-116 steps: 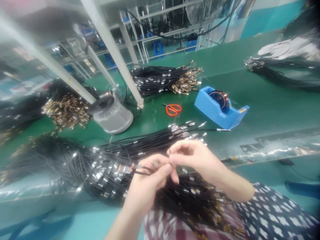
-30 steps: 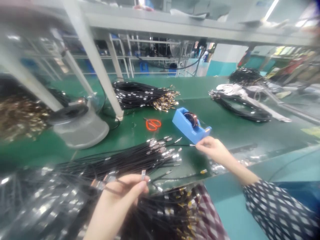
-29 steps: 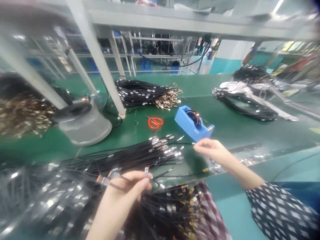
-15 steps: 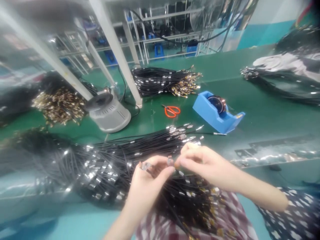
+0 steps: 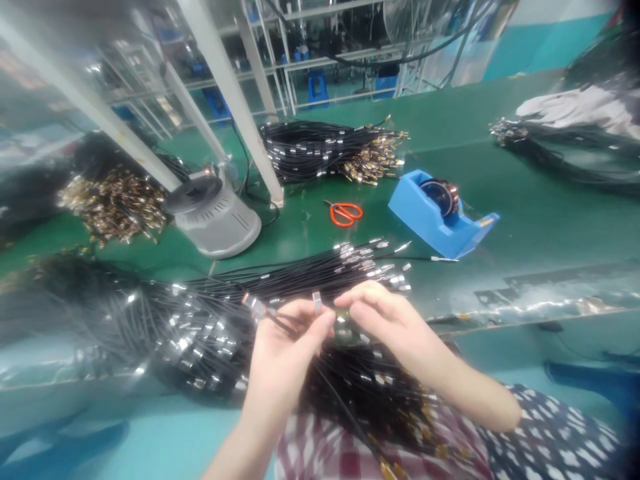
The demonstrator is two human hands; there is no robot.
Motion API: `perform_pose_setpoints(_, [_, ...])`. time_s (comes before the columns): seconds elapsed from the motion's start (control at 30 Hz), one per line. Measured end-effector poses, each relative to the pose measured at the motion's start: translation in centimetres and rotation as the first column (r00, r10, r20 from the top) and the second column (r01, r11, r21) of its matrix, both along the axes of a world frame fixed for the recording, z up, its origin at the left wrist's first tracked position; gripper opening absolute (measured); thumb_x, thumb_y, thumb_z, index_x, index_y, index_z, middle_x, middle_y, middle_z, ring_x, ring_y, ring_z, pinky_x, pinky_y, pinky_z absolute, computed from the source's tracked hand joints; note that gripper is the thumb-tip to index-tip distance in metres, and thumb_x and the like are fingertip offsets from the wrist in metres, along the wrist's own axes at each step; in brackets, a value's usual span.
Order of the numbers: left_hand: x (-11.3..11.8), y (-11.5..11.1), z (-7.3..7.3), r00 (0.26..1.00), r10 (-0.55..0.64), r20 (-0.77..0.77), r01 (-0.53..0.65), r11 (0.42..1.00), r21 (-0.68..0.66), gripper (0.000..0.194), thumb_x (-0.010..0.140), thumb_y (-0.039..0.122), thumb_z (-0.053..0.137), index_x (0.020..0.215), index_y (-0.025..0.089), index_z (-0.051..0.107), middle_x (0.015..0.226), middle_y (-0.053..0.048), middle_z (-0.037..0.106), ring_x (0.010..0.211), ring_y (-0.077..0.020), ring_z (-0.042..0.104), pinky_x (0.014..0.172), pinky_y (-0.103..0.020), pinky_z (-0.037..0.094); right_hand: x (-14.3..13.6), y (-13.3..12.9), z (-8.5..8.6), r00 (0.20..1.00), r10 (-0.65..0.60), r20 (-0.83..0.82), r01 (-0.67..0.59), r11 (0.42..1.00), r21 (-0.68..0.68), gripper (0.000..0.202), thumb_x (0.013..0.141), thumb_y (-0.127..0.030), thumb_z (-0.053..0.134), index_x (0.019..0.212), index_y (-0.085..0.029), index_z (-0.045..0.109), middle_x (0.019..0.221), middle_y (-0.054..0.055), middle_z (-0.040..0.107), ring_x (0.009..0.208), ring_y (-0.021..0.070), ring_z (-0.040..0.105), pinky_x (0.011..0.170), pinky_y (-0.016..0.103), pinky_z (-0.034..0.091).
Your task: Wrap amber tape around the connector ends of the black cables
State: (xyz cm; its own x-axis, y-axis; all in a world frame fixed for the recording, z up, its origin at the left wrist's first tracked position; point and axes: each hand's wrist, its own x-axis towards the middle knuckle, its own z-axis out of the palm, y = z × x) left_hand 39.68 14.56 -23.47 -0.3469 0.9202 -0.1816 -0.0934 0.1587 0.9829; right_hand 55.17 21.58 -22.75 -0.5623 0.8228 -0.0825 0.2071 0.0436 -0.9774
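Note:
My left hand (image 5: pixel 285 353) is closed on a black cable, pinching between thumb and forefinger. The cable's connector (image 5: pixel 256 307), silvery with a copper-coloured end, sticks out to the left of the knuckles. A small pale tag (image 5: pixel 317 301) stands up at the left fingertips. Just right of them, my right hand (image 5: pixel 395 327) has its fingers loosely bent and slightly apart, with nothing visible in them. Below both hands, a bundle of black cables (image 5: pixel 350 393) with pale tags and brassy ends lies over the lap.
Another cable bundle (image 5: pixel 300 273) lies along the bench edge behind my hands. Beyond it are orange-handled scissors (image 5: pixel 344 213), a blue tape dispenser (image 5: pixel 430 217) and a grey round-based device (image 5: pixel 215 223). More cables (image 5: pixel 320 153) lie farther back; white posts (image 5: pixel 235 100) rise at left.
My right fingers have come away from the pale tag and loosened. My left hand has shifted left, and the connector now shows more fully.

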Motion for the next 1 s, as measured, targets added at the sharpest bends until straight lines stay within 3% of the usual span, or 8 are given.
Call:
perform_pose_setpoints(0.2, [0.0, -0.1, 0.0, 0.999, -0.008, 0.041, 0.007, 1.000, 0.025, 0.023, 0.077, 0.031, 0.076, 0.086, 0.012, 0.068, 0.072, -0.003, 0.065, 0.057, -0.0052, 0.052, 0.052, -0.014, 0.040, -0.7, -0.1, 0.0, 0.996, -0.077, -0.044, 0.079, 0.996, 0.032, 0.022, 0.083, -0.036, 0.063, 0.074, -0.016, 0.065, 0.079, 0.003, 0.060, 0.076, 0.0159, 0.053, 0.071, 0.032, 0.037])
perform_pose_setpoints(0.4, [0.0, -0.4, 0.1, 0.999, -0.040, 0.006, 0.039, 0.997, 0.070, 0.035, 0.082, 0.029, 0.071, 0.112, 0.014, 0.060, 0.072, -0.004, 0.068, 0.058, -0.0076, 0.055, 0.054, -0.015, 0.043, -0.1, 0.6, 0.6, 0.993, -0.053, -0.101, 0.057, 0.998, 0.035, 0.022, 0.083, -0.035, 0.064, 0.074, -0.015, 0.064, 0.078, 0.003, 0.060, 0.076, 0.0153, 0.053, 0.074, 0.032, 0.039])
perform_pose_setpoints(0.63, [-0.1, -0.4, 0.5, 0.999, -0.020, -0.041, 0.023, 0.998, 0.066, 0.038, 0.077, 0.026, 0.075, 0.110, 0.011, 0.066, 0.070, -0.006, 0.070, 0.052, -0.0108, 0.057, 0.050, -0.020, 0.047, -0.5, 0.9, 0.5, 0.990, 0.060, -0.130, -0.056, 0.998, 0.031, 0.015, 0.081, -0.028, 0.068, 0.073, -0.015, 0.066, 0.076, 0.001, 0.062, 0.074, 0.0115, 0.055, 0.070, 0.026, 0.040])
perform_pose_setpoints(1.0, [-0.2, -0.1, 0.5, 1.000, -0.001, -0.020, 0.002, 0.999, 0.051, 0.030, 0.074, 0.021, 0.077, 0.102, 0.011, 0.070, 0.066, -0.004, 0.069, 0.048, -0.0085, 0.057, 0.049, -0.016, 0.048, -1.3, 1.2, 0.9, 0.995, 0.058, -0.083, -0.057, 0.998, 0.013, 0.020, 0.077, -0.031, 0.067, 0.068, -0.013, 0.065, 0.071, 0.002, 0.063, 0.070, 0.0123, 0.055, 0.069, 0.028, 0.039])
